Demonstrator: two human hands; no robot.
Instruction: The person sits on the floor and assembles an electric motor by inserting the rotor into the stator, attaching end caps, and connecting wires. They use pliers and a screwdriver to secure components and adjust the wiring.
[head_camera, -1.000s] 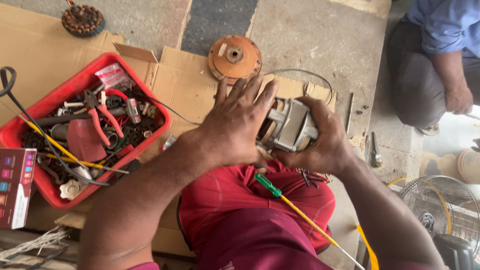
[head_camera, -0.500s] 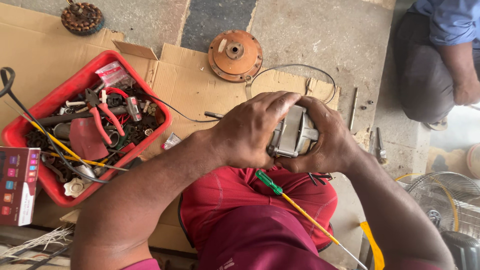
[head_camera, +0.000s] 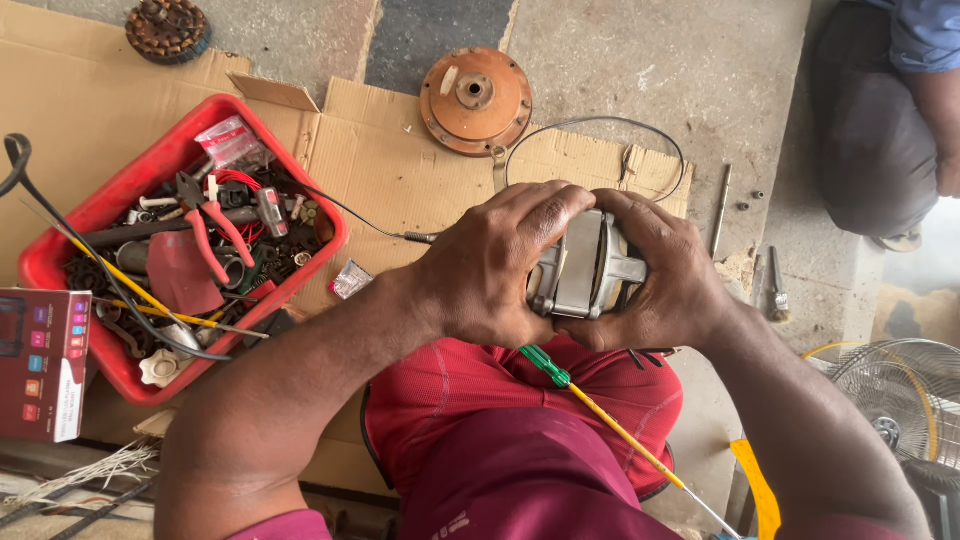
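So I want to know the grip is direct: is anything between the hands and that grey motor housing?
Nothing visible. The left hand and right hand both clasp the grey motor housing directly, bare fingers on metal. The green-handled screwdriver lies below on the lap, apart.

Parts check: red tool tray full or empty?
Full. The red tray is heaped with pliers, wires and small metal parts; almost none of its floor shows.
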